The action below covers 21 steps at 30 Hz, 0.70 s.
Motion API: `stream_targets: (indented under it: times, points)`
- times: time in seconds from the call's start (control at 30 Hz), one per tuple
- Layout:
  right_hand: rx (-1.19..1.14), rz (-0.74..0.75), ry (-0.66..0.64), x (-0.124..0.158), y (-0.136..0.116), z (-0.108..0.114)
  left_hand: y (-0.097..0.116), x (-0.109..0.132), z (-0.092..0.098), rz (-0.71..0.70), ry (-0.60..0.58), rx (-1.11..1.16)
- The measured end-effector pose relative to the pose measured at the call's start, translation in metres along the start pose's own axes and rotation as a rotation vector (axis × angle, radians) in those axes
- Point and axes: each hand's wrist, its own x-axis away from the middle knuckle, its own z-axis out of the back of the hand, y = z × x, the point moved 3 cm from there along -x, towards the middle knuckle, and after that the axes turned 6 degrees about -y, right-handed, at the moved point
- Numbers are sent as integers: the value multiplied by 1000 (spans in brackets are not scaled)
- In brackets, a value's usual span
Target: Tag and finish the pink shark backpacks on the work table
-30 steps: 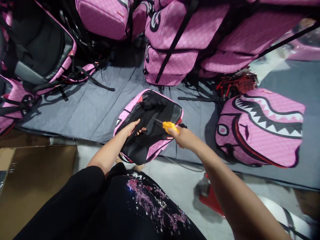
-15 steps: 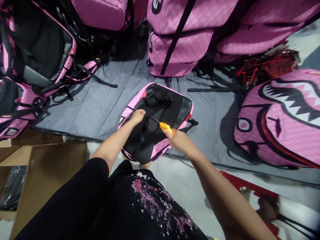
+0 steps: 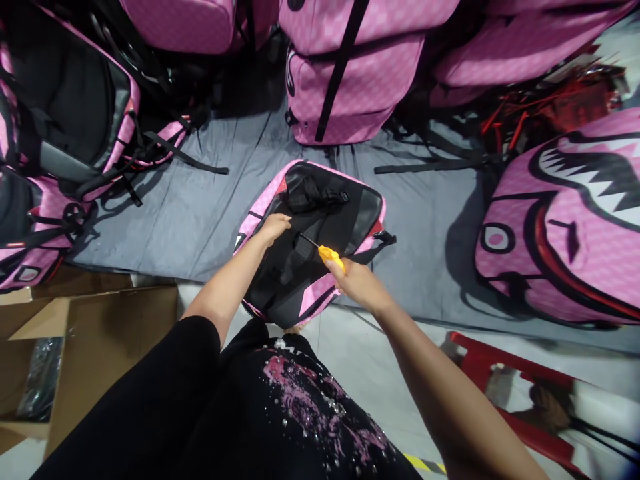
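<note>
A pink and black backpack [image 3: 280, 293] lies in front of me with its black back panel up. Over its left part, my left hand [image 3: 275, 228] is closed with the fingertips together; what it pinches is too small to make out, possibly a black strap. My right hand [image 3: 353, 277] is wrapped round a yellow-handled tool [image 3: 329, 256] with a thin dark shaft. The shaft points up and left toward my left fingers, with its tip close to the black webbing. A black buckle strap [image 3: 320, 195] is bunched on the panel's upper part.
Pink backpacks [image 3: 350, 87] stand along the far side of the grey sheet [image 3: 165, 220], others at left [image 3: 75, 107]. A shark-mouth bag [image 3: 565, 227] sits at right. An open cardboard box [image 3: 115, 347] is at lower left, a red stool-like frame [image 3: 500, 363] at lower right.
My view has shifted slightly, so the surroundings sit a little differently. Both hands keep about the same pose over the backpack, and the tool is still in my right hand.
</note>
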Motion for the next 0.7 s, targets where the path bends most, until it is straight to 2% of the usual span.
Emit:
stream_targets:
  times: [0.13, 0.37, 0.6, 0.7]
  points:
    - [2, 2, -6, 0, -2, 2, 0, 1, -2, 4, 21, 24]
    - [14, -17, -25, 6, -4, 2, 1, 9, 0, 6, -71, 60]
    - [-33, -24, -31, 5, -5, -6, 0, 12, -3, -140, 113, -77]
    - [-96, -3, 72, 6, -1, -13, 3, 12, -1, -171, 118, -120]
